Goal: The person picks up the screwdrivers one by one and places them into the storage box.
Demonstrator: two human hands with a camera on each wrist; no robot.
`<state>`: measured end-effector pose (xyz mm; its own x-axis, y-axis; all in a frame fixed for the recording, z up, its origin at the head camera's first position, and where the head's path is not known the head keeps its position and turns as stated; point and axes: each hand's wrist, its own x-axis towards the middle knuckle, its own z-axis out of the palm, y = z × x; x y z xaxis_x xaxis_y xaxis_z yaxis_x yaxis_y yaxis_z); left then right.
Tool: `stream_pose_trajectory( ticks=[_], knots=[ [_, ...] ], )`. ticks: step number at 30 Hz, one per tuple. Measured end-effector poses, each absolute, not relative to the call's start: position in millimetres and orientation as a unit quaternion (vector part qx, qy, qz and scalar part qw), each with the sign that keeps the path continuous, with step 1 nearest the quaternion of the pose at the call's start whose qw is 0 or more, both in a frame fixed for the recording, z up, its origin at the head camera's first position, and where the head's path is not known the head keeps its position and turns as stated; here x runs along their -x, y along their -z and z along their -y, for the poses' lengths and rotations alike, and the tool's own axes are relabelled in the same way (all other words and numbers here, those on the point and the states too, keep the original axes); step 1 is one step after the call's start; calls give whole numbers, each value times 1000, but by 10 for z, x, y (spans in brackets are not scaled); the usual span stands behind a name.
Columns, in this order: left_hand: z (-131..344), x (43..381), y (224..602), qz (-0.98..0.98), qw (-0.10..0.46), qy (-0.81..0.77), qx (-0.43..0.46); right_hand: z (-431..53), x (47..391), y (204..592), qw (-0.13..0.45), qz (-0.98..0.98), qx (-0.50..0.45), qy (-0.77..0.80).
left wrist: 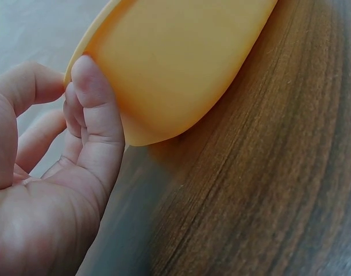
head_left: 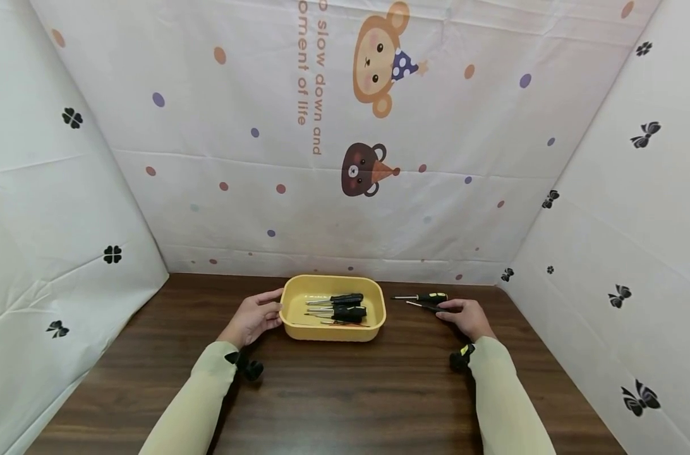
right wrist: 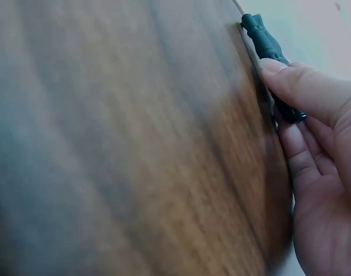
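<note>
A yellow plastic tub (head_left: 333,334) stands on the table, several black-handled screwdrivers (head_left: 349,311) lying inside it. My left hand (head_left: 254,318) holds the tub's left end, thumb and fingertips at the rim and wall; the left wrist view shows the fingers (left wrist: 100,121) bent against it. To the right of the tub, my right hand (head_left: 463,317) pinches the black handle of a slim screwdriver (right wrist: 267,43) between thumb and fingers, its shaft pointing left. Just behind that one lies another screwdriver (head_left: 433,297) with a black and yellow handle. Whether the held screwdriver touches the table I cannot tell.
The dark wooden table (head_left: 345,392) extends in front of the tub and to both sides. A white printed cloth (head_left: 299,208) rises behind it, with more cloth along the left and right. Black wrist cameras sit on both sleeves.
</note>
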<state>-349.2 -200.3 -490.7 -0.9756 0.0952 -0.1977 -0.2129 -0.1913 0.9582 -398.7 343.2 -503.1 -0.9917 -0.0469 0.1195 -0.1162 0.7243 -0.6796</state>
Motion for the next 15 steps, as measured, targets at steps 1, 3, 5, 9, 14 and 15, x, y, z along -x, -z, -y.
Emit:
stream_pose_trajectory(
  ticks=[1,3,5,9,14,15],
  knots=[
    [2005,3491,4908,-629,100,-770,45,-3427,3973,5024,47,928,-47,-367],
    [2005,3487,4908,-631,99,-769,42,-3415,3945,5007,48,928,-51,-366],
    [2000,3484,4906,-632,97,-768,44,-3403,3919,4990,51,927,-50,-369],
    [1993,3479,4898,-634,93,-766,46,-3382,3879,4957,52,923,-50,-377],
    [2009,3479,4875,-642,100,-760,38,-3319,3845,4868,46,916,-51,-396],
    [2016,3480,4865,-644,102,-757,37,-3298,3837,4835,47,915,-54,-398]
  ],
)
